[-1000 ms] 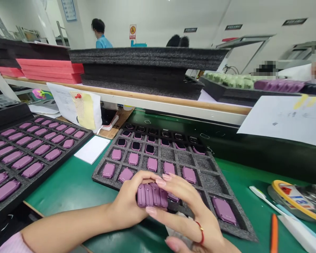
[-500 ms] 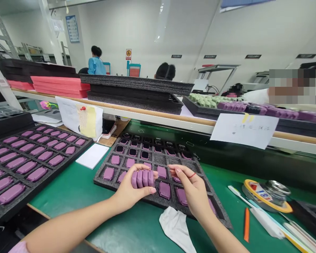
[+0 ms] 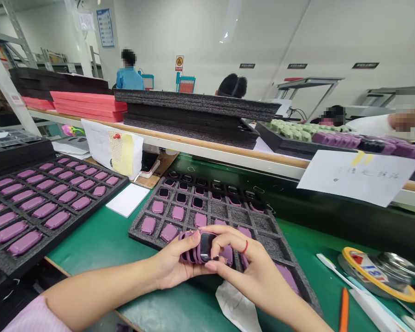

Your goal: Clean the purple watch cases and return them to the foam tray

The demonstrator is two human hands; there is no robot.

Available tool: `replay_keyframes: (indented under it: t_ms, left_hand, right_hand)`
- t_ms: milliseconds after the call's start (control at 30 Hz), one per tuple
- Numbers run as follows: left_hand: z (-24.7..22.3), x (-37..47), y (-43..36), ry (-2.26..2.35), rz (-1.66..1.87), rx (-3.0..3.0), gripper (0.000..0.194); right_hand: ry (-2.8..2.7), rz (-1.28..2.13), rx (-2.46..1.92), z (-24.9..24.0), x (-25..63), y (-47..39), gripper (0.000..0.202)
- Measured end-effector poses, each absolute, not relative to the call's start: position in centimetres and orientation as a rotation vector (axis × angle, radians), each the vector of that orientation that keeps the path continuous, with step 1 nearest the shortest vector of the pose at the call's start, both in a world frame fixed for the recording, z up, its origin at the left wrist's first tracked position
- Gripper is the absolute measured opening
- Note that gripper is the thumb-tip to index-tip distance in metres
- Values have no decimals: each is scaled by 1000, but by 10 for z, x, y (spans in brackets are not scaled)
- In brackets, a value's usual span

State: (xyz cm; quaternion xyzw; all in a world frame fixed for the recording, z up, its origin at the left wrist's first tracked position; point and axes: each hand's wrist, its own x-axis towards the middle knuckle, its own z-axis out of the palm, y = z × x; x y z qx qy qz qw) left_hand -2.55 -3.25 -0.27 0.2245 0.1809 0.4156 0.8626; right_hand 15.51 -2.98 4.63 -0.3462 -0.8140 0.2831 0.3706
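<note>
My left hand [image 3: 171, 263] is closed round a short row of purple smartwatch cases held face to face. The end smartwatch case [image 3: 206, 246] shows its black screen toward me. Bent fingers and thumb of my right hand [image 3: 247, 258] pinch that end case at its right side. Just beneath both hands lies a black foam tray [image 3: 217, 210] with square pockets. Purple cases sit in its nearer pockets, some hidden by my hands, and black-screened ones sit farther back. A white cloth [image 3: 237, 304] lies partly under my right hand.
At left is a second foam tray [image 3: 72, 221] of purple cases, with white paper [image 3: 127, 200] beside it. Tape [image 3: 370, 272], a toothbrush [image 3: 327, 262] and an orange tool [image 3: 344, 309] lie at right. A shelf edge [image 3: 228, 150] crosses behind. Beyond it are co-workers.
My right hand has moved left onto the stack and taken hold of the end case. The stack has turned so a black screen faces me. The camera view has shifted slightly left.
</note>
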Motion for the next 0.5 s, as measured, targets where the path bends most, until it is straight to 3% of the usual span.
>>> replay_keyframes:
  t_ms: [133, 333, 433, 500]
  left_hand:
    - [-5, -26, -33, 385, 810, 494, 42]
    - [-4, -28, -33, 277, 756, 521, 43]
    - [-1, -31, -35, 239, 727, 548, 48]
    - [-1, -32, -35, 244, 702, 564, 52]
  right_hand:
    - [-1803, 825, -935, 50, 155, -34, 16]
    - [-1694, 418, -853, 47, 165, -44, 9]
    - [-1961, 365, -856, 38, 163, -50, 55]
    - [-2045, 338, -858, 33, 160, -51, 64]
